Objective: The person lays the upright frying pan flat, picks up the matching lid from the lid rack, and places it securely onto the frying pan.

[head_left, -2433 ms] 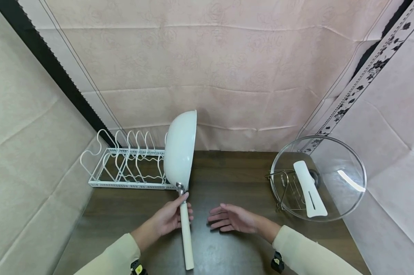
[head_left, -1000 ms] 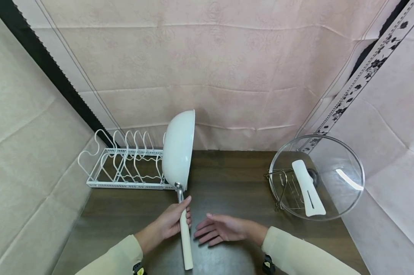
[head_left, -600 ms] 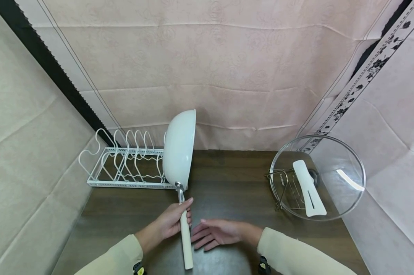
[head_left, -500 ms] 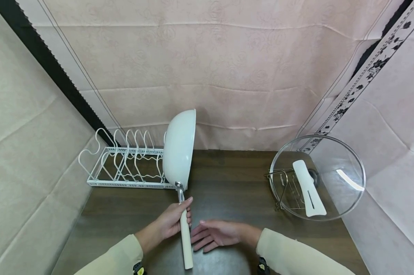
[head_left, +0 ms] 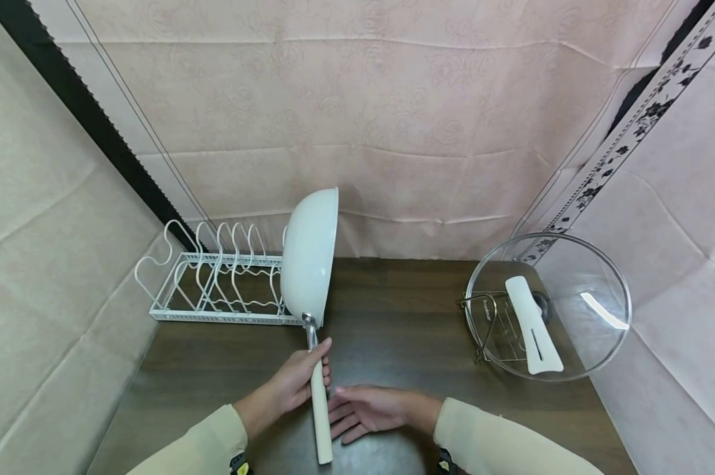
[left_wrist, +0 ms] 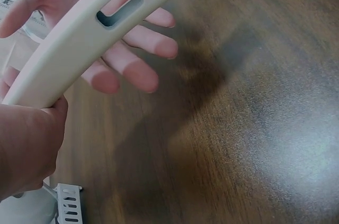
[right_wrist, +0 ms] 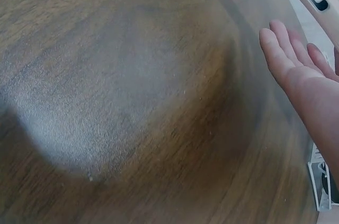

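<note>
A white frying pan (head_left: 310,254) stands on its side at the right end of the white wire dish rack (head_left: 227,317), with its cream handle (head_left: 322,422) pointing toward me. My left hand (head_left: 298,376) grips that handle near its metal neck. Just right of the handle is my right hand (head_left: 369,410), its fingers extended and apart, holding nothing. In the left wrist view the handle's slotted end (left_wrist: 121,9) crosses in front of the open right hand (left_wrist: 132,49). Whether the right fingertips touch the handle cannot be told.
On the right stands a round glass lid (head_left: 621,277) with a dark knob, leaning upright. A white slotted spatula (head_left: 534,326) and a wire stand (head_left: 494,330) are in front of or against it. Fabric-covered walls enclose the wooden table (head_left: 417,316) at the back and sides.
My right hand has moved left and toward me, closer to the lower part of the pan handle. The left hand keeps its grip and the pan stays in place.
</note>
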The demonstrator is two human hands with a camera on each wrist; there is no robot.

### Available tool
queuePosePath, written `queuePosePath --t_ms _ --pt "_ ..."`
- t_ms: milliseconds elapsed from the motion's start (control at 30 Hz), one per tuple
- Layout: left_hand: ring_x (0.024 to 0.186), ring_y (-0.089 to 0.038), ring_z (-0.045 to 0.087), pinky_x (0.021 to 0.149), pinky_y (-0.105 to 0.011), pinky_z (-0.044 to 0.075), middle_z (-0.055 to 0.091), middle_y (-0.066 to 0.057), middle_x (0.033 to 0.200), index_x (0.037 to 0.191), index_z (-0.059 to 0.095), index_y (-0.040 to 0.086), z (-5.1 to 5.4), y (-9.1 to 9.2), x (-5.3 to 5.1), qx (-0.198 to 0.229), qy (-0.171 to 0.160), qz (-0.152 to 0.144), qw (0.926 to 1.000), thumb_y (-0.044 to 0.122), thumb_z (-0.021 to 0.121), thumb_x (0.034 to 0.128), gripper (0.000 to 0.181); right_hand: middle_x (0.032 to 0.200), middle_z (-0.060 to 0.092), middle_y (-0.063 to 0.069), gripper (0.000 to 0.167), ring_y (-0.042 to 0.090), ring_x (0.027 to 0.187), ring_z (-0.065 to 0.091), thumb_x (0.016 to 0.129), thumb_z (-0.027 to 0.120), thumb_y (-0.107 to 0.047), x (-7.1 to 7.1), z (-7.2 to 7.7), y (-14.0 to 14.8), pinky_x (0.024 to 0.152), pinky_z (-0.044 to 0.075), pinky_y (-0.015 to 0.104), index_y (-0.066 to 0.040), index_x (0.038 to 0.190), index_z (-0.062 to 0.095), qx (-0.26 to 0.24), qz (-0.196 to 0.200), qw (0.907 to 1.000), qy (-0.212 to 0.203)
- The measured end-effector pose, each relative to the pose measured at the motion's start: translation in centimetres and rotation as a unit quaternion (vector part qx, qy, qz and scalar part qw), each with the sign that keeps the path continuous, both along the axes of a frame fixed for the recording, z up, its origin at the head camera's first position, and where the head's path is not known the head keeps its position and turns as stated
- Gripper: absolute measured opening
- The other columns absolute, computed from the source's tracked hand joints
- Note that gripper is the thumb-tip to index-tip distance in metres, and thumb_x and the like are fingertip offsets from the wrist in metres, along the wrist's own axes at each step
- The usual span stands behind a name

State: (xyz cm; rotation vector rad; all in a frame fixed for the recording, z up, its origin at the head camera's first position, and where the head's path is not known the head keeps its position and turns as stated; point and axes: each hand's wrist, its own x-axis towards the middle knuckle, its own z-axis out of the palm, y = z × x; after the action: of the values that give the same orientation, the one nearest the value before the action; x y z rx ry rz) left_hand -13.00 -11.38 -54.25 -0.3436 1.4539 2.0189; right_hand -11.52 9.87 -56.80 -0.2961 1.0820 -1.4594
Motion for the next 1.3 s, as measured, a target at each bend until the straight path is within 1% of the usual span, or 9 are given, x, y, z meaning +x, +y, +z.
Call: queuePosePath --t_ms 167,367,467,600,767,933,1100,1200,1300 --pt "0.061 -0.013 0.053 0.070 -0.031 0.054 0.051 0.003 0.067 0.083 0.051 0.014 0.1 -0.1 -0.1 0.001 -0.002 -0.003 1.0000 0.049 0.062 0.1013 0.041 0.148 0.053 0.019 0.066 0.020 0.122 0.061 0.111 0.033 -0.049 0.1 -0.3 -0.5 0.120 0.036 0.057 0.002 0.152 0.038 -0.008 0.014 0.9998 -0.011" --pt "0.059 -0.012 0.051 0.068 -0.031 0.053 0.050 0.003 0.065 0.080 0.050 0.014 0.0 0.0 0.1 0.009 0.004 -0.006 0.9999 0.048 0.061 0.1020 0.042 0.160 0.034 0.033 0.063 0.015 0.119 0.063 0.113 0.026 -0.042 0.3 -0.6 -1.0 0.120 0.035 0.056 0.003 0.157 0.030 -0.033 0.036 0.9988 -0.006" --pt "0.060 -0.013 0.052 0.070 -0.032 0.054 0.051 0.003 0.066 0.080 0.050 0.014 0.0 0.0 0.2 0.006 0.005 -0.007 0.9999 0.049 0.061 0.1016 0.042 0.160 0.031 0.035 0.067 0.015 0.121 0.063 0.113 0.031 -0.045 0.4 -0.7 -1.1 0.121 0.034 0.057 0.003 0.159 0.026 -0.047 0.041 0.9980 -0.007" --pt "0.060 -0.012 0.052 0.070 -0.033 0.054 0.051 0.003 0.066 0.080 0.050 0.015 0.0 0.1 0.2 0.002 0.008 -0.008 0.9999 0.049 0.061 0.1020 0.042 0.158 0.039 0.031 0.074 0.014 0.122 0.064 0.110 0.040 -0.049 0.4 -0.8 -1.4 0.117 0.042 0.050 0.006 0.157 0.027 -0.059 0.042 0.9974 -0.009" --pt "0.060 -0.012 0.052 0.069 -0.032 0.055 0.051 0.004 0.066 0.080 0.050 0.015 0.2 0.0 0.2 -0.001 0.012 -0.011 0.9999 0.050 0.060 0.1020 0.042 0.153 0.050 0.025 0.071 0.019 0.125 0.063 0.111 0.040 -0.044 0.5 -0.8 -1.9 0.108 0.050 0.039 0.013 0.152 0.031 -0.060 0.047 0.9971 -0.010" --pt "0.061 -0.011 0.053 0.068 -0.031 0.055 0.052 0.004 0.066 0.080 0.049 0.016 0.2 0.0 0.2 0.000 0.013 -0.015 0.9998 0.050 0.059 0.1024 0.042 0.152 0.050 0.026 0.068 0.028 0.135 0.058 0.111 0.040 -0.042 0.5 -0.8 -2.5 0.105 0.052 0.036 0.013 0.150 0.036 -0.059 0.058 0.9965 -0.011" --pt "0.060 -0.011 0.053 0.067 -0.031 0.055 0.052 0.004 0.066 0.079 0.049 0.016 0.1 -0.1 0.2 0.005 0.013 -0.015 0.9998 0.050 0.059 0.1024 0.043 0.147 0.057 0.023 0.070 0.024 0.129 0.062 0.109 0.045 -0.046 0.6 -0.8 -2.8 0.104 0.053 0.036 0.012 0.148 0.040 -0.057 0.055 0.9967 -0.015" --pt "0.061 -0.012 0.053 0.068 -0.031 0.055 0.052 0.004 0.066 0.078 0.049 0.016 0.1 -0.1 0.2 0.003 0.012 -0.015 0.9998 0.051 0.059 0.1022 0.043 0.132 0.068 0.013 0.063 0.021 0.122 0.066 0.108 0.048 -0.046 0.7 -0.8 -3.0 0.101 0.054 0.035 0.008 0.141 0.050 -0.056 0.048 0.9970 -0.022" --pt "0.061 -0.012 0.053 0.068 -0.031 0.055 0.052 0.004 0.066 0.078 0.050 0.016 0.1 -0.1 0.1 0.002 0.010 -0.015 0.9998 0.052 0.059 0.1019 0.044 0.115 0.072 0.001 0.046 0.018 0.114 0.069 0.108 0.049 -0.046 0.8 -0.9 -3.2 0.097 0.056 0.033 -0.004 0.125 0.061 -0.054 0.040 0.9975 -0.024"
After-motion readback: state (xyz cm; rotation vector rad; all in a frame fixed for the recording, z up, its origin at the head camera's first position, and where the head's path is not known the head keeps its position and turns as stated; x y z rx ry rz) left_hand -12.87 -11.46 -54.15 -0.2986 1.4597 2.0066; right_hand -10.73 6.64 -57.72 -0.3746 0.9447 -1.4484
